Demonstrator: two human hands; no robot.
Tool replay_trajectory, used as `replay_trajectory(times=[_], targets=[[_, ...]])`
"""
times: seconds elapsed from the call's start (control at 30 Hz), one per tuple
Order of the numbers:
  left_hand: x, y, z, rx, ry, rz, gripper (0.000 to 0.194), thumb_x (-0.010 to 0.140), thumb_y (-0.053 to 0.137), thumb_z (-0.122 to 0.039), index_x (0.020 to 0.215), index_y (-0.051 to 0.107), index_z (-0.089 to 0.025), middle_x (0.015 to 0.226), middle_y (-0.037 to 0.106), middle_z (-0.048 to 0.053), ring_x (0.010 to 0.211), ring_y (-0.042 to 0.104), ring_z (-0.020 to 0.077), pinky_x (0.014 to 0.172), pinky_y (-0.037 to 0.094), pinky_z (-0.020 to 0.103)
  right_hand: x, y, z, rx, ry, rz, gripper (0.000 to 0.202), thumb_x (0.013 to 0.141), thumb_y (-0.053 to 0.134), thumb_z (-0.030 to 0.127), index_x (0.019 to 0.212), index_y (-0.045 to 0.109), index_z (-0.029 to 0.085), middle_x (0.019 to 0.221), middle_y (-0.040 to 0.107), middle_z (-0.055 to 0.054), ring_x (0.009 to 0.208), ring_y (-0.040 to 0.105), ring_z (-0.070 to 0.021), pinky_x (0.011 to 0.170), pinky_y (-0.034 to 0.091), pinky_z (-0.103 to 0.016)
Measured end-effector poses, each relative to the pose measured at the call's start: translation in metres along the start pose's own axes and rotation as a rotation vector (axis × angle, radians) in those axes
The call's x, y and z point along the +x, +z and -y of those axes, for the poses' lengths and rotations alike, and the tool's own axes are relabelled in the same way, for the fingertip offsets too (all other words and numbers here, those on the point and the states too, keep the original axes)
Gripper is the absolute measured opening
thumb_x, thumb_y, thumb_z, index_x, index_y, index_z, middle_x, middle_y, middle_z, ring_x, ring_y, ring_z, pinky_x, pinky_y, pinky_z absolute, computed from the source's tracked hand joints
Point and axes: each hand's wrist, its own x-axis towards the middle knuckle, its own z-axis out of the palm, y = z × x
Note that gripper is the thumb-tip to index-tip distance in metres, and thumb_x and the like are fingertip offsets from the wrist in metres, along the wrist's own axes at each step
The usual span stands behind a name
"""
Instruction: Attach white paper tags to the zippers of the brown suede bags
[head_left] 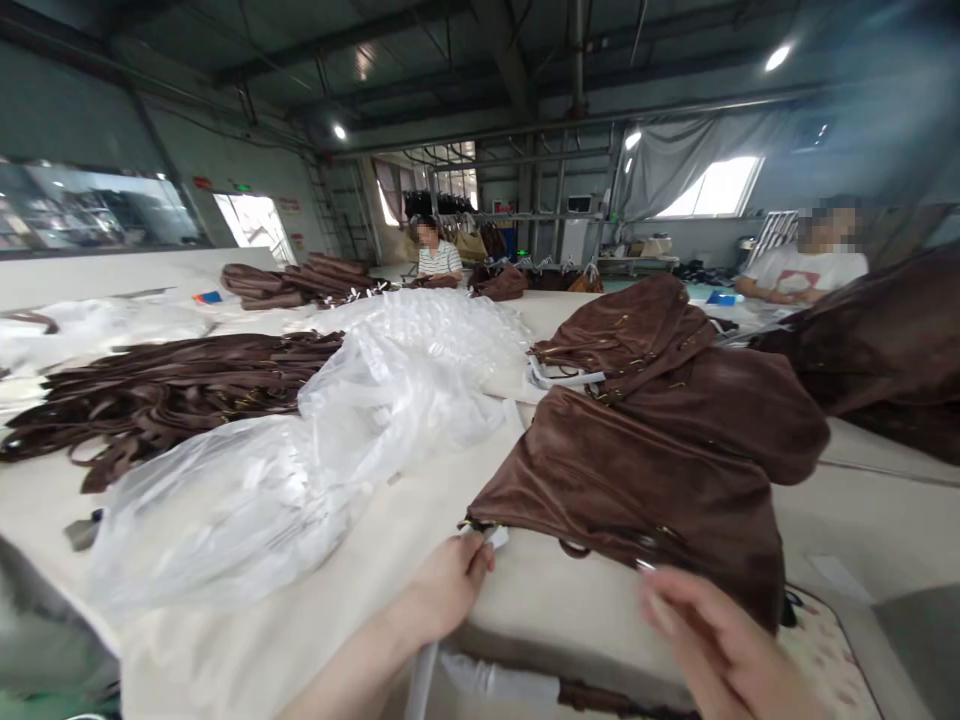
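Fingers (472, 560) of left hand (446, 590) pinched on near-left corner of brown bag (637, 470). Right hand (712, 640) blurred at bag's near-right edge; closed or open, cannot tell. Bag lying on worktop (525, 610), near right. Clear plastic bags (300, 470) heaped left; brown straps (165, 390) far left.

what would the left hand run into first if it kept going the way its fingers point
Most likely the near corner of the brown suede bag. The left hand points up and right along the table, its fingers already at that corner, by a small white tag. Depth is hard to judge.
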Motion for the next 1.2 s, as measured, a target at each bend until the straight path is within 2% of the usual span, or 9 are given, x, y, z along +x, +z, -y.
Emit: replay_trajectory(times=[0.03, 0.13, 0.2, 0.3, 0.57, 0.73, 0.87, 1.0, 1.2], targets=[[0.000, 0.000, -0.001, 0.001, 0.002, 0.000, 0.027, 0.089, 0.034, -0.022, 0.078, 0.058, -0.018, 0.076, 0.065, 0.006, 0.073, 0.060, 0.0173, 0.067, 0.040, 0.025, 0.010, 0.023, 0.021, 0.085, -0.009, 0.175, 0.035, 0.070, 0.070, 0.048, 0.098, 0.067, 0.027, 0.097, 0.069, -0.009, 0.089, 0.064, -0.0256, 0.079, 0.052, -0.034], [0.000, -0.001, -0.003, -0.015, 0.009, 0.011, 0.026, 0.088, 0.035, -0.020, 0.079, 0.059, -0.017, 0.078, 0.066, 0.007, 0.074, 0.061, 0.0180, 0.069, 0.041, 0.026, 0.034, 0.089, 0.065, 0.380, 0.117, 0.464, 0.039, 0.072, 0.065, 0.055, 0.087, 0.066, 0.019, 0.077, 0.069, -0.007, 0.068, 0.063, -0.0198, 0.063, 0.051, -0.030], [0.001, -0.003, -0.003, -0.054, 0.016, 0.027, 0.024, 0.086, 0.036, -0.018, 0.081, 0.060, -0.016, 0.081, 0.067, 0.008, 0.076, 0.062, 0.0183, 0.071, 0.042, 0.026, 0.042, 0.122, 0.070, 0.541, 0.218, 0.535, 0.039, 0.069, 0.067, 0.055, 0.074, 0.062, 0.017, 0.067, 0.065, -0.004, 0.055, 0.057, -0.0134, 0.052, 0.043, -0.024], [0.001, -0.005, -0.002, -0.121, 0.034, 0.059, 0.024, 0.085, 0.037, -0.018, 0.082, 0.061, -0.017, 0.085, 0.068, 0.007, 0.079, 0.062, 0.0179, 0.074, 0.044, 0.025, 0.044, 0.145, 0.055, 0.639, 0.307, 0.567, 0.039, 0.066, 0.072, 0.052, 0.064, 0.057, 0.016, 0.058, 0.058, 0.001, 0.047, 0.048, -0.0081, 0.046, 0.033, -0.020], [0.000, -0.004, -0.001, -0.159, 0.026, 0.081, 0.022, 0.082, 0.039, -0.019, 0.076, 0.060, -0.018, 0.082, 0.068, 0.007, 0.077, 0.062, 0.0185, 0.072, 0.046, 0.026, 0.041, 0.149, 0.028, 0.512, 0.357, 0.665, 0.033, 0.066, 0.069, 0.048, 0.065, 0.058, 0.017, 0.052, 0.054, 0.004, 0.042, 0.043, -0.0073, 0.042, 0.030, -0.020], [-0.002, -0.005, 0.000, -0.139, -0.003, 0.077, 0.016, 0.081, 0.043, -0.020, 0.073, 0.056, -0.018, 0.076, 0.066, 0.006, 0.072, 0.061, 0.0188, 0.066, 0.043, 0.026, 0.040, 0.156, 0.023, 0.364, 0.369, 0.623, 0.026, 0.068, 0.065, 0.042, 0.062, 0.056, 0.018, 0.049, 0.053, 0.005, 0.039, 0.044, -0.0079, 0.039, 0.030, -0.020], [-0.001, -0.004, 0.000, -0.266, 0.002, 0.045, 0.025, 0.086, 0.039, -0.028, 0.070, 0.055, -0.018, 0.073, 0.063, 0.003, 0.072, 0.058, 0.0172, 0.066, 0.041, 0.026, 0.039, 0.155, 0.021, 0.290, 0.369, 0.601, 0.023, 0.070, 0.063, 0.038, 0.061, 0.056, 0.018, 0.049, 0.054, 0.004, 0.038, 0.046, -0.0082, 0.038, 0.031, -0.020], [0.007, -0.002, 0.004, -0.461, -0.099, -0.026, 0.034, 0.088, 0.036, -0.037, 0.063, 0.049, -0.018, 0.057, 0.048, -0.001, 0.055, 0.044, 0.0119, 0.055, 0.034, 0.025, 0.037, 0.151, 0.018, 0.398, 0.372, 0.694, 0.028, 0.070, 0.067, 0.043, 0.074, 0.066, 0.015, 0.060, 0.061, 0.001, 0.047, 0.053, -0.0087, 0.046, 0.040, -0.020], [0.011, -0.008, 0.020, -0.903, -0.298, 0.209, 0.033, 0.076, 0.054, -0.049, 0.070, 0.051, -0.017, 0.045, 0.033, -0.009, 0.037, 0.020, 0.0045, 0.039, 0.011, 0.022, 0.035, 0.156, 0.014, 0.495, 0.367, 0.782, 0.044, 0.066, 0.071, 0.050, 0.089, 0.069, 0.013, 0.071, 0.065, -0.003, 0.058, 0.059, -0.0109, 0.056, 0.047, -0.023]])
